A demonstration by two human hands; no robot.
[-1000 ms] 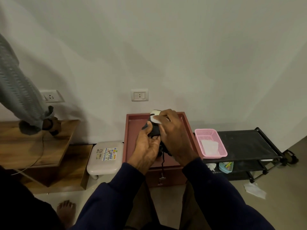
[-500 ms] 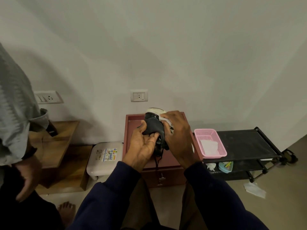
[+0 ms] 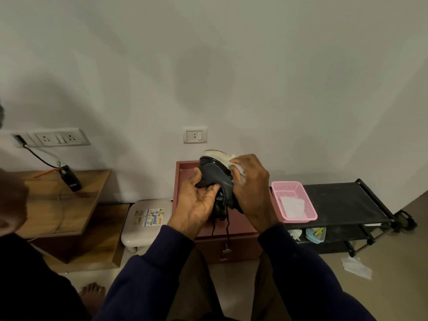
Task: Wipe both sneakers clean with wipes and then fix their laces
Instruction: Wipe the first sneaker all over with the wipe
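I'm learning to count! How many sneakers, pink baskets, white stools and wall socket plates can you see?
Sneaker: 1
Pink basket: 1
White stool: 1
Wall socket plates: 2, the long plate and the small plate
Total: 5

Top shelf of black rack point(image 3: 342, 200): pink basket point(image 3: 298, 220). Floor point(image 3: 393, 293): crumpled wipe point(image 3: 355, 267) near rack foot.

left grip point(image 3: 198, 205) cupped, right grip point(image 3: 252, 186) curled
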